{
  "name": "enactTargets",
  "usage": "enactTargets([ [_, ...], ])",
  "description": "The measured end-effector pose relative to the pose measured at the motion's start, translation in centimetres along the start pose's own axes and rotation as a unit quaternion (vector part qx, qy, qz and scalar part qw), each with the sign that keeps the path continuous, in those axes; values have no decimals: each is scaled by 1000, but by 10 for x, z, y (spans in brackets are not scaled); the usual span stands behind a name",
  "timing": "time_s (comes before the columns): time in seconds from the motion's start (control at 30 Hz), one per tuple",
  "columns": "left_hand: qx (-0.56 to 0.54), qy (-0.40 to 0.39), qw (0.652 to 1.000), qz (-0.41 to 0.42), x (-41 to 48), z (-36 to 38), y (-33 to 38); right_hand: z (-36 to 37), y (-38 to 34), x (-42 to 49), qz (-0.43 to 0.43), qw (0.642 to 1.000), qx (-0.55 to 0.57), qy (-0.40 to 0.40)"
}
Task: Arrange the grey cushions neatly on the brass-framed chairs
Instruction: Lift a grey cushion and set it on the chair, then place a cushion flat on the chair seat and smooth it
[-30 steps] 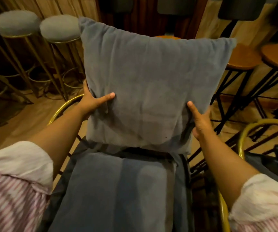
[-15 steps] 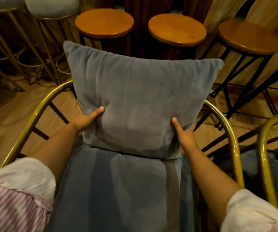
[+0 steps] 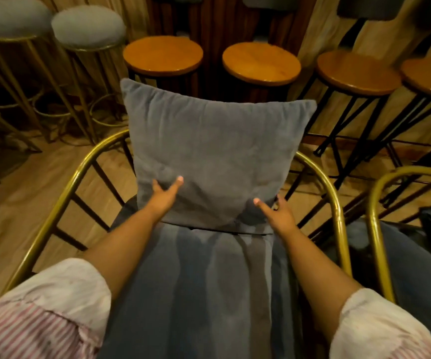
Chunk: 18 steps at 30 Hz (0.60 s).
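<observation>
A square grey cushion [image 3: 214, 151] stands upright at the back of a brass-framed chair [image 3: 61, 203], its lower edge resting on the chair's grey seat cushion [image 3: 209, 294]. My left hand [image 3: 163, 196] grips the cushion's lower left edge, thumb on the front face. At the lower right corner my right hand [image 3: 280, 215] holds it the same way, the fingers hidden behind the fabric. The cushion's top leans slightly to the left and rises above the chair's back rail.
A second brass-framed chair [image 3: 375, 229] with a dark grey cushion stands close on the right. Behind are several round wooden stools [image 3: 261, 62] on black legs. Two grey padded stools [image 3: 88, 28] on gold legs stand at the back left. The floor is wooden.
The cushion has come down from in front of me onto the back of the seat. Both hands have slid to its lower corners, and my view has tilted downward.
</observation>
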<state>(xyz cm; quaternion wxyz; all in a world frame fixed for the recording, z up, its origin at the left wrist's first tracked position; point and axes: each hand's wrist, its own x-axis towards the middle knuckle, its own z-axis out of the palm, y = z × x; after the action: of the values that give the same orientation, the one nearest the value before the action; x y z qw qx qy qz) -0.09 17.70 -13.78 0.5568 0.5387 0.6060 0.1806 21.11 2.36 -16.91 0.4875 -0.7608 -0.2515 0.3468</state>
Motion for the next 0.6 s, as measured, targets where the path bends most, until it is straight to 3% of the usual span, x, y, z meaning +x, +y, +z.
enactTargets([
  [0.1, 76, -113, 990, 29, -66, 12, 6, -17, -15, -51, 2, 998, -46, -30],
  [0.27, 236, -184, 948, 105, -183, 24, 35, -65, -47, -144, -71, 982, -170, 44],
  [0.37, 247, -209, 935, 148, -249, 33, 53, -105, -57, -196, -73, 962, -253, 74],
  [0.6, 249, -305, 897, 201, -353, 92, 62, -212, -38, -314, -16, 961, -247, 122],
])
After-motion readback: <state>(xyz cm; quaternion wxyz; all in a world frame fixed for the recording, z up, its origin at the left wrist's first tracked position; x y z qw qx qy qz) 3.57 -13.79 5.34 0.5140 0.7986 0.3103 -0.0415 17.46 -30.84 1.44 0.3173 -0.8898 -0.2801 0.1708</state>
